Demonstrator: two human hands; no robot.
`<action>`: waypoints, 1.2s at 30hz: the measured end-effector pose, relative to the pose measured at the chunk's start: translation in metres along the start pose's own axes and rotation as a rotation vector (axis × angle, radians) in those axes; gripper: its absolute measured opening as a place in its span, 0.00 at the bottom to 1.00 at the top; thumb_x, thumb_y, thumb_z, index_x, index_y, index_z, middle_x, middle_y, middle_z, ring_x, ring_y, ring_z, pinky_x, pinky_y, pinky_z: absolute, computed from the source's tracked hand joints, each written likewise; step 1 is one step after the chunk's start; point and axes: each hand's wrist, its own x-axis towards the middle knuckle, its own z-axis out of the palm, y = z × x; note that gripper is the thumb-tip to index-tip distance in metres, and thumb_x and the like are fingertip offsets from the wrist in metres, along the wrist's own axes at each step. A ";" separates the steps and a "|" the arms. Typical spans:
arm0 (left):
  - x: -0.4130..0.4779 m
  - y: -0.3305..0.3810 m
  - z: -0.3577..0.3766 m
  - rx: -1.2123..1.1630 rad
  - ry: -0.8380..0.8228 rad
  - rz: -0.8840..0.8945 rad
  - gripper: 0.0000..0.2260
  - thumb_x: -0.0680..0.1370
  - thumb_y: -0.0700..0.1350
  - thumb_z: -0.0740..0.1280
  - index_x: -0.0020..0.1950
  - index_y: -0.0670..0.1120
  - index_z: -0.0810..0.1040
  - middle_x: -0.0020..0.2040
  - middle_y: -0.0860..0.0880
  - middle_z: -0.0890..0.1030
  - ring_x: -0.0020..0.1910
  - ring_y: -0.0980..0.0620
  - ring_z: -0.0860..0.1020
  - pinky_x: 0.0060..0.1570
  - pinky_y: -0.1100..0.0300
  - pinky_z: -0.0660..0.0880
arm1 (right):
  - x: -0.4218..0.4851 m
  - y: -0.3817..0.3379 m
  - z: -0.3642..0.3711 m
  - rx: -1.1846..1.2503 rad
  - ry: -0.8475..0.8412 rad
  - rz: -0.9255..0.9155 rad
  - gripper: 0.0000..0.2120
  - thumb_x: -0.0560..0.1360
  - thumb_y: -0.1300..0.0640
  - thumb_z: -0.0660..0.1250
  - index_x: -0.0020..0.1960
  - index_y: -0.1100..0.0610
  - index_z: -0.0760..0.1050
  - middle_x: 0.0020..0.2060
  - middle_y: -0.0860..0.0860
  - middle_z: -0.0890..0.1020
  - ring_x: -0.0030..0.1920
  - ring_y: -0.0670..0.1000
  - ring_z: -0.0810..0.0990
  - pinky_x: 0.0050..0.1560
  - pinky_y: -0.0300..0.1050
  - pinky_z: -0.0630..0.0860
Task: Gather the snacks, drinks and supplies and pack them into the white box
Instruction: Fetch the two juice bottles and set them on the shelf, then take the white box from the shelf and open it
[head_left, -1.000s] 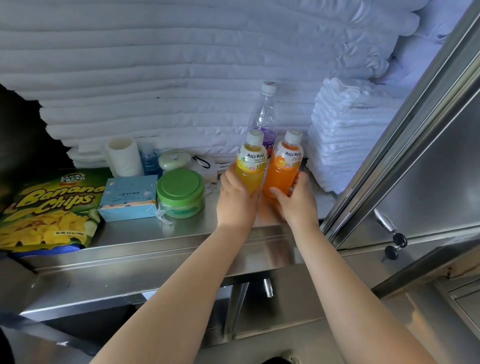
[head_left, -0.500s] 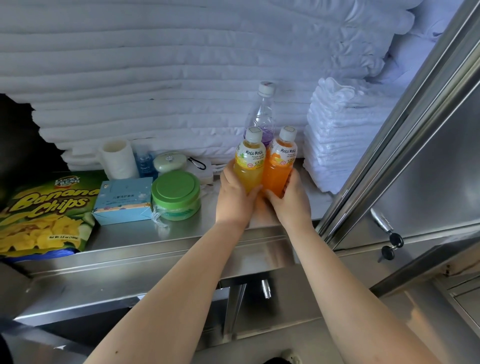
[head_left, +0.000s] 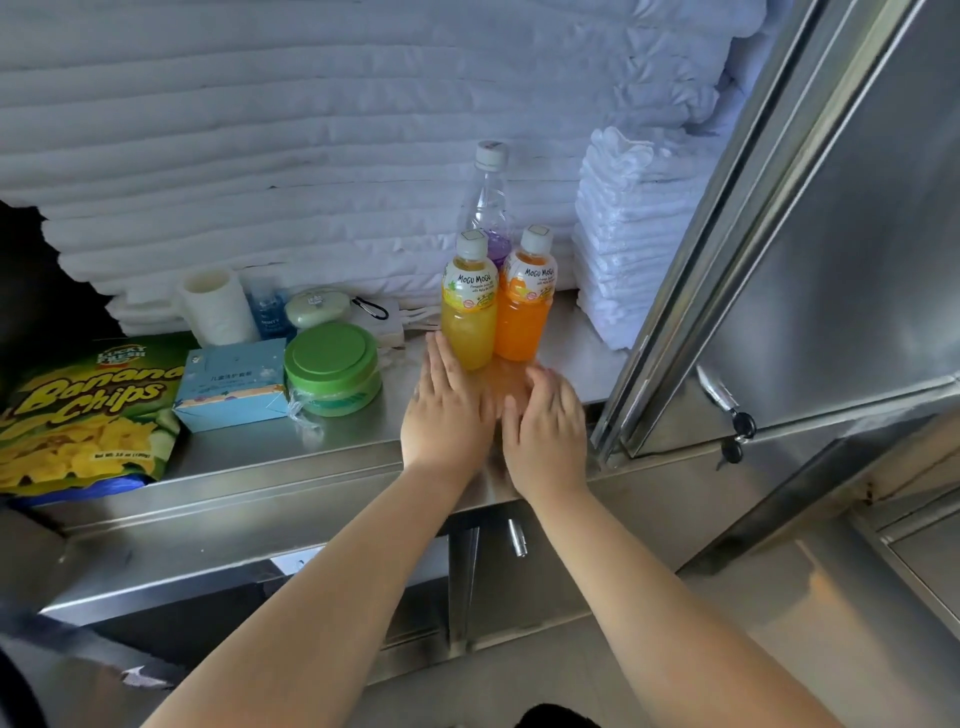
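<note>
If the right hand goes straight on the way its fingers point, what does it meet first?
Most likely the orange bottle, standing on the shelf just ahead of the right hand; the gap between them is hard to judge.

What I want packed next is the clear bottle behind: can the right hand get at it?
Probably only from above: the right hand lies low, and the yellow bottle and orange bottle stand before the clear bottle.
</note>
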 end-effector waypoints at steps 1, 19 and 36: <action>-0.005 0.000 0.001 0.066 -0.006 0.010 0.32 0.80 0.55 0.51 0.75 0.37 0.43 0.76 0.39 0.50 0.75 0.45 0.53 0.70 0.55 0.54 | -0.005 0.003 -0.001 -0.009 -0.018 -0.031 0.19 0.78 0.51 0.56 0.63 0.63 0.71 0.64 0.58 0.75 0.66 0.58 0.70 0.68 0.54 0.65; -0.203 0.222 0.039 -0.386 -0.243 0.633 0.15 0.73 0.37 0.67 0.60 0.41 0.77 0.60 0.43 0.76 0.60 0.42 0.73 0.62 0.54 0.67 | -0.210 0.204 -0.259 -0.140 -0.268 0.319 0.21 0.78 0.52 0.62 0.69 0.59 0.67 0.66 0.55 0.71 0.66 0.55 0.68 0.64 0.47 0.65; -0.358 0.444 0.133 -0.325 -0.628 1.183 0.17 0.78 0.48 0.62 0.66 0.45 0.72 0.67 0.45 0.71 0.67 0.47 0.67 0.65 0.53 0.62 | -0.432 0.318 -0.431 -0.372 0.038 1.084 0.20 0.79 0.53 0.60 0.69 0.60 0.65 0.65 0.55 0.71 0.66 0.55 0.67 0.64 0.47 0.64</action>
